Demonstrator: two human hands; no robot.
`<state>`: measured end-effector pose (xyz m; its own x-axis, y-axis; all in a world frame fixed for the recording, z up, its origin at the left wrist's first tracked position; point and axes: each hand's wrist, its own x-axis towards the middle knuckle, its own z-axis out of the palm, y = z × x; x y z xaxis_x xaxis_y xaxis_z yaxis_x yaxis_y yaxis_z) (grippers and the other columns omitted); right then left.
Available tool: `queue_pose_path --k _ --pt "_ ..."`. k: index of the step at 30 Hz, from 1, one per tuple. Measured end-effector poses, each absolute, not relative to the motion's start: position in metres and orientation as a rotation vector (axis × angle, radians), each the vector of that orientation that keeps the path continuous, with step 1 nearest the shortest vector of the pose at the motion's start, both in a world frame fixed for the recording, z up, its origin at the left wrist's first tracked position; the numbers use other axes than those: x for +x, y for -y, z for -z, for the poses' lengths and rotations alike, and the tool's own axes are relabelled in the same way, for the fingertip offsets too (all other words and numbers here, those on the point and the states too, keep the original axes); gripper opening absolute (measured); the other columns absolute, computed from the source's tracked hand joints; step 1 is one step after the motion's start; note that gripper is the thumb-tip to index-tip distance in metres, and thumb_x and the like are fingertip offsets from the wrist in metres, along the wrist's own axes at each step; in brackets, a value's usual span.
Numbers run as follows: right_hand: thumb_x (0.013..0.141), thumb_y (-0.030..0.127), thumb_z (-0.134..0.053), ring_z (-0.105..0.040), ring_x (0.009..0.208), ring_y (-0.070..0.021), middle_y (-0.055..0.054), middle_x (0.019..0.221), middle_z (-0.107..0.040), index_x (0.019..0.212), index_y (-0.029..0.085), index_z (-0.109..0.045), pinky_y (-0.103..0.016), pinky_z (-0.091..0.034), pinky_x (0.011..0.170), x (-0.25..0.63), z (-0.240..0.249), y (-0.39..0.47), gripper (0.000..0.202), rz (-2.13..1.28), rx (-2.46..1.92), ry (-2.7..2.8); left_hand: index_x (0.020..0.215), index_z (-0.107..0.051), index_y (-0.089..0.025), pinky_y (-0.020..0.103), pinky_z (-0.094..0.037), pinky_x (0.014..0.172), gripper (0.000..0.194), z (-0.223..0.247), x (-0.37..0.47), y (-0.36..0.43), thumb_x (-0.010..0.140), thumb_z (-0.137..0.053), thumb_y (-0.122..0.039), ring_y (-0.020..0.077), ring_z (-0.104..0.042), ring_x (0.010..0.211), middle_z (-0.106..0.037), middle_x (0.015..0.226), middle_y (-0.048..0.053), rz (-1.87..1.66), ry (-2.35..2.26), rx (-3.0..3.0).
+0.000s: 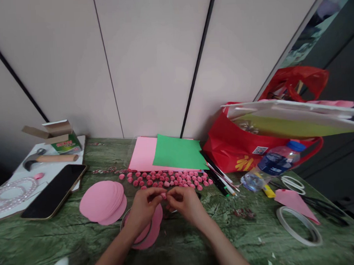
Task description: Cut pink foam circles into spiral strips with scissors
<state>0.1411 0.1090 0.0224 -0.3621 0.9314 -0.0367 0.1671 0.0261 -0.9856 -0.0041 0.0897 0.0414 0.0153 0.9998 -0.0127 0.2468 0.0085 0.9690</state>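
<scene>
Between the fingertips of both hands is a small pink rolled paper rose. My left hand pinches it from one side, and my right hand has its fingers closed against the other side. Just beyond the hands lie rows of many pink paper roses. Under my left forearm are pink paper circles with a roll of tape on them, partly hidden by the arm. A fanned stack of pink paper circles rests to the left.
Green paper overlaps pink sheets by the wall. Pens, a red bag, a water bottle, scissors and a tape roll stand or lie right. A phone, hammer and small box are left.
</scene>
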Motion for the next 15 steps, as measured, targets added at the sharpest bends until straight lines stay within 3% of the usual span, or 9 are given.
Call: queue_pose_path --k 9,15 --pt "0.059 0.035 -0.068 -0.055 0.052 -0.0102 0.001 0.059 -0.059 0.068 0.016 -0.057 -0.023 -0.048 0.051 0.144 -0.034 -0.112 0.024 -1.522 -1.022 1.384 0.080 -0.069 -0.014 0.029 -0.043 0.076 0.019 -0.052 -0.004 -0.088 0.064 -0.065 -0.024 0.0204 -0.060 0.081 -0.069 0.084 0.007 -1.131 -1.324 1.209" --pt "0.060 0.032 -0.069 -0.054 0.051 -0.0095 0.001 0.058 -0.059 0.068 0.016 -0.057 -0.022 -0.045 0.051 0.145 -0.036 -0.111 0.021 -1.464 -0.976 1.398 0.078 -0.070 -0.015 0.028 -0.042 0.074 0.018 -0.053 -0.003 -0.088 0.063 -0.067 -0.023 0.0190 -0.058 0.081 -0.068 0.082 0.007 -1.147 -1.286 1.146"
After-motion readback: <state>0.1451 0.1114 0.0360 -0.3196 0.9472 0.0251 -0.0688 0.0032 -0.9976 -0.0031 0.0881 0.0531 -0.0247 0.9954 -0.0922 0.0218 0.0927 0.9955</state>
